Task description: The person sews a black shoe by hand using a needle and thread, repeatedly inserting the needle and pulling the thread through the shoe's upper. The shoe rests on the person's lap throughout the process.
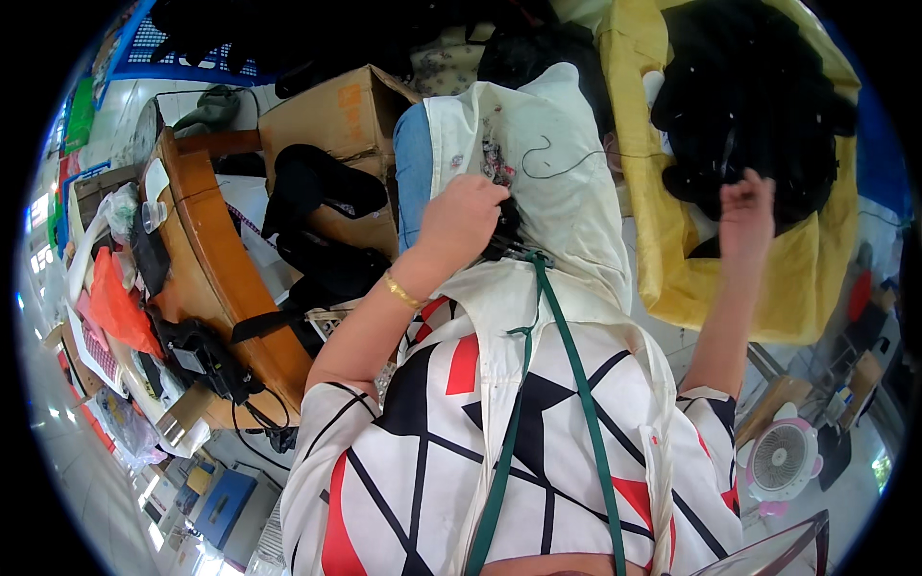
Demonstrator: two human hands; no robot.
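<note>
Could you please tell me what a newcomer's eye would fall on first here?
Probably the bright yellow sack at upper right, with its dark black heap, the right hand showing against the heap's lower part. Next, perhaps, the white apron over the lap, where the left hand is at a small black piece.

1. My left grip (461,219) bends over a dark piece (509,223) on my lap; its fingertips are partly hidden.
2. My right grip (747,209) is raised, fingers curled, before black items (749,96) in a yellow sack (648,259).
3. A dark thread (543,178) curls across my white apron (581,206).
4. A cardboard box (322,120) stands to my left.
</note>
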